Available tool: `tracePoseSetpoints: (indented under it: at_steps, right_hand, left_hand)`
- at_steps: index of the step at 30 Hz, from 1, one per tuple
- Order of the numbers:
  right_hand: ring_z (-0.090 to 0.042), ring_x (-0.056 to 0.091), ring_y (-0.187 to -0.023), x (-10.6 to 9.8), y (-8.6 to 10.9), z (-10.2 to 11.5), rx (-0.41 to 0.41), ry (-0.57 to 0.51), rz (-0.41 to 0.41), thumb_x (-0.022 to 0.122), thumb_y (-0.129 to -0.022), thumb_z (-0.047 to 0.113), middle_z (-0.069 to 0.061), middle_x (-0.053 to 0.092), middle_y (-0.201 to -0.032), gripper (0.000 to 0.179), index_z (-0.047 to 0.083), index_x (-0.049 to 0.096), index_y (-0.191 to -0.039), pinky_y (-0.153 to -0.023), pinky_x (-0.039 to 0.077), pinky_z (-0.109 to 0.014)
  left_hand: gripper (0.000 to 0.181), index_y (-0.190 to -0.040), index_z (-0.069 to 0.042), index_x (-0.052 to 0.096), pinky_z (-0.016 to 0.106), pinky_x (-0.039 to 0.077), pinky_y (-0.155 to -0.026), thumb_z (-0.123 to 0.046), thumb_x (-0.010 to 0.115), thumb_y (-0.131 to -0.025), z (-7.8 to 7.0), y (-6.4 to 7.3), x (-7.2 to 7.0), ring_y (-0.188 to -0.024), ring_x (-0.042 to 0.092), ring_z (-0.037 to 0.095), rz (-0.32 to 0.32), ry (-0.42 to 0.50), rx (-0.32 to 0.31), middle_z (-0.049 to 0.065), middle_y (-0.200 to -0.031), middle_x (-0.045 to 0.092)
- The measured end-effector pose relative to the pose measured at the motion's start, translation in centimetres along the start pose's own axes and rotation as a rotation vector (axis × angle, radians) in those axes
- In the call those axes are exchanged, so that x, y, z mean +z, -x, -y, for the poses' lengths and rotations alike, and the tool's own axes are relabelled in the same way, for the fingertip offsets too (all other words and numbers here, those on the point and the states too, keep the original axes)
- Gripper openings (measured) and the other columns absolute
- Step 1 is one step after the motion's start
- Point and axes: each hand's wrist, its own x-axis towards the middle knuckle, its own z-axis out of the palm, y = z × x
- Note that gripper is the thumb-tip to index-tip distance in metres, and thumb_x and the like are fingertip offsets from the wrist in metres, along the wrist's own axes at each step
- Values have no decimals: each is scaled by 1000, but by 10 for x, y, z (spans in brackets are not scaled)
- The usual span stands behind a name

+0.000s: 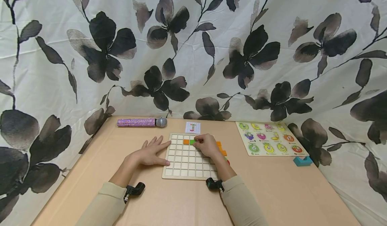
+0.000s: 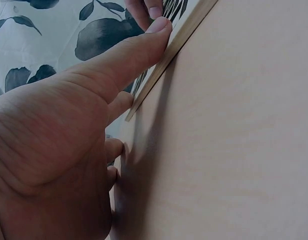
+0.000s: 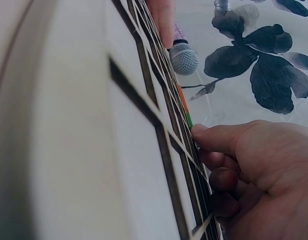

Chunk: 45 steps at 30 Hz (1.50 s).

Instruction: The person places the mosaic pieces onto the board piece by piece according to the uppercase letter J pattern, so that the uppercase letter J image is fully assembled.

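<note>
A wooden grid board (image 1: 181, 173) with white square cells lies in front of me. In its upper part an orange square tile (image 1: 186, 142) sits beside a green square tile (image 1: 191, 142). My right hand (image 1: 208, 147) has its thumb and curled fingers at the green tile; in the right wrist view the thumb tip meets the green tile (image 3: 188, 119). My left hand (image 1: 148, 153) is spread at the board's left side, thumb and index fingertips on its edge. The left wrist view shows the left thumb (image 2: 139, 50) over the board's wooden rim (image 2: 186, 37).
Orange pieces (image 1: 223, 152) and a bit of red show beyond the right hand, partly hidden. A small pattern card (image 1: 197, 127) lies behind the board. A glittery purple microphone (image 1: 137, 122) is at the back left, a fruit picture sheet (image 1: 263, 145) and blue block (image 1: 303, 161) at the right.
</note>
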Motion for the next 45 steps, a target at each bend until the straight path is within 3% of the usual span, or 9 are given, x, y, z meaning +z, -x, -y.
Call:
tracePoseSetpoints:
  at_steps: [14,23,33,45]
  right_hand:
    - [-16,53,-71,-2,0,1,-37,-55,-7,76,-94,8,-4,68,-82,29,-2,75,-122,-63,44,-26]
    - [-13,49,-58,-17,5,15,-113,-81,-31,74,-96,8,-4,67,-84,29,-1,73,-124,-50,42,-23]
    - [-20,57,-73,-37,12,26,-107,-60,-21,77,-95,13,-3,71,-95,29,11,76,-123,-61,49,-23]
    - [-21,58,-74,-58,14,19,-100,-68,-62,78,-94,11,-6,72,-97,29,11,76,-122,-61,48,-24]
  left_hand:
    - [100,-165,-21,32,75,-6,-122,-62,76,-85,1,0,-1,-159,-1,52,0,0,0,27,-173,6]
    - [101,-165,-20,32,75,-6,-123,-64,76,-85,0,2,-2,-159,-2,52,5,-1,4,27,-173,6]
    - [101,-164,-19,34,76,-7,-122,-63,77,-84,-1,2,-1,-158,-1,53,1,23,11,29,-172,7]
    - [102,-164,-19,33,77,-7,-120,-64,77,-84,0,2,-1,-158,-2,55,2,40,21,31,-171,6]
